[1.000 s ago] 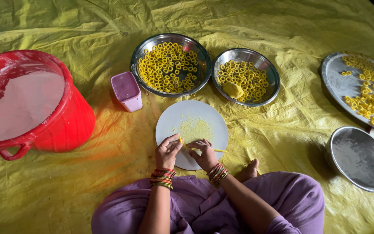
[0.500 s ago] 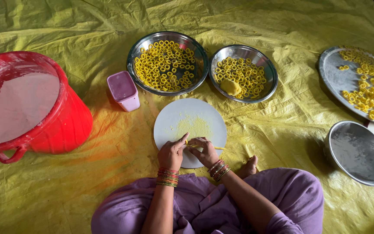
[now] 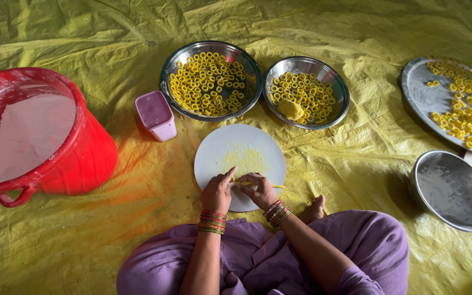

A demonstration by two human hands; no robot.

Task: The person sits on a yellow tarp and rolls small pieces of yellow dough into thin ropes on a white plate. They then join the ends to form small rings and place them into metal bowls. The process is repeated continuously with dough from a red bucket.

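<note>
Both hands rest on the near edge of a round white board (image 3: 240, 150) lying on a yellow sheet (image 3: 356, 164). Left hand (image 3: 217, 191) and right hand (image 3: 259, 188) sit side by side, fingers bent down onto a thin yellow dough strip (image 3: 258, 184) that lies across the board (pressed or pinched, cannot tell which). Board centre is dusted yellow. Beyond it: two steel bowls, left bowl (image 3: 211, 80) and right bowl (image 3: 306, 92), both full of yellow rings. Pink tub (image 3: 155, 115) beside the left bowl. Red bucket (image 3: 34, 136) far left. Steel tray (image 3: 454, 104) with rings far right; upturned steel dish (image 3: 453, 190) below it.
</note>
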